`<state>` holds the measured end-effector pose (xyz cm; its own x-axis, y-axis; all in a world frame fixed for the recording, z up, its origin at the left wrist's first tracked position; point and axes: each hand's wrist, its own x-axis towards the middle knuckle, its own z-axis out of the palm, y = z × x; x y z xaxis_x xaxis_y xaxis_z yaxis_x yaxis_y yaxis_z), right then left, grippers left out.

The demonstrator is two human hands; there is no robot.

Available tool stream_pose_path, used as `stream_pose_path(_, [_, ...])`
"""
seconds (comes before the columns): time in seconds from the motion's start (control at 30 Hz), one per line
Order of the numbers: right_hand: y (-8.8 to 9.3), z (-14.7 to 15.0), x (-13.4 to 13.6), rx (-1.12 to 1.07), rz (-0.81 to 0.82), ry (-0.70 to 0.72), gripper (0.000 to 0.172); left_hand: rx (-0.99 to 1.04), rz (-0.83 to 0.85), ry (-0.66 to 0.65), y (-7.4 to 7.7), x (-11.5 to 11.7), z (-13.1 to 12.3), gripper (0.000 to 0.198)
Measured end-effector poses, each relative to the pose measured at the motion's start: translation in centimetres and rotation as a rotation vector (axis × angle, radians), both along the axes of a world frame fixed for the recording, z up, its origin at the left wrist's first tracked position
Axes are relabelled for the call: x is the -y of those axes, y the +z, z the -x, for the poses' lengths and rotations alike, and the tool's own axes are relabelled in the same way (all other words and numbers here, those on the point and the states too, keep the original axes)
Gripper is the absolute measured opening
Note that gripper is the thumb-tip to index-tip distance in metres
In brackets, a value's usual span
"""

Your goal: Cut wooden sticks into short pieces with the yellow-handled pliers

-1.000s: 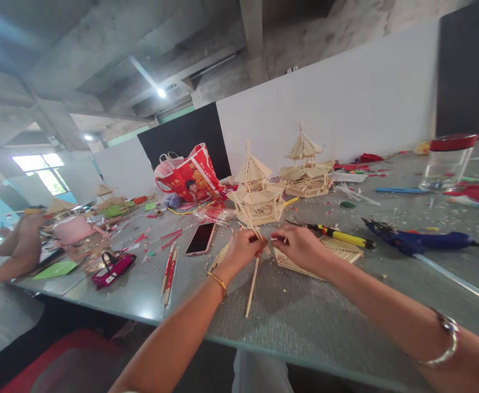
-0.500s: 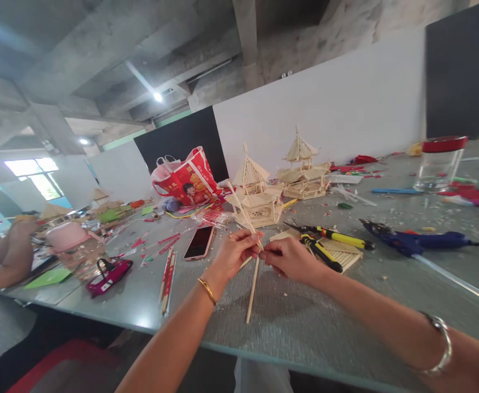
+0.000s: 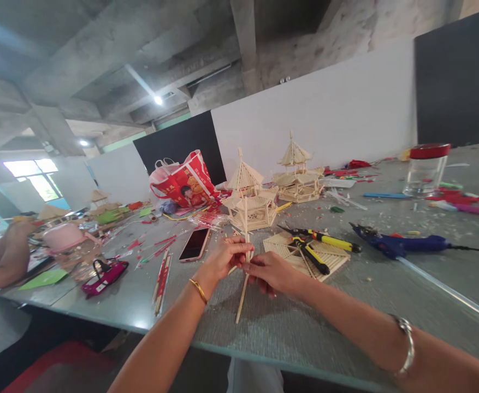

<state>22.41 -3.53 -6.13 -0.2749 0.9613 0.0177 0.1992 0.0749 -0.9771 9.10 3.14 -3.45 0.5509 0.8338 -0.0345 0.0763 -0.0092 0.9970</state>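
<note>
My left hand is closed in a pinch on thin wooden sticks, which stand nearly upright above the table, their lower end slanting toward me. Just below it, my right hand pinches the same sticks, its fingertips close to the left ones. How many sticks there are is partly hidden by the fingers. Straight behind the hands stands a wooden-stick pavilion model. To the right lies a flat slatted wooden panel, with yellow-and-black pliers resting on it.
A blue hot glue gun with a clear glue stick lies at right. A second pavilion, red-lidded jar and red bag stand behind. Left are a phone, packaged sticks, purple pouch and another person's arm.
The sticks have swung from a leftward lean to nearly upright, and their upper parts now line up. Both hands appear slightly further left in view, still pinching; the camera view has shifted a little.
</note>
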Motion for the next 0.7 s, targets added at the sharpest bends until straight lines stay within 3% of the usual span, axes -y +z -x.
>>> stream_pose_path(0.2, [0.1, 0.2, 0.3, -0.137, 0.163, 0.044, 0.018, -0.13, 0.1, 0.024, -0.6, 0.0, -0.3, 0.015])
stream_pose_path(0.4, [0.3, 0.0, 0.8, -0.168, 0.262, 0.019, 0.018, -0.098, 0.195, 0.09, -0.9, 0.7, -0.6, 0.013])
stream_pose_path(0.7, [-0.6, -0.3, 0.7, -0.252, 0.271, -0.036, 0.023, -0.037, 0.293, 0.082, -1.6, 0.0, -0.4, 0.022])
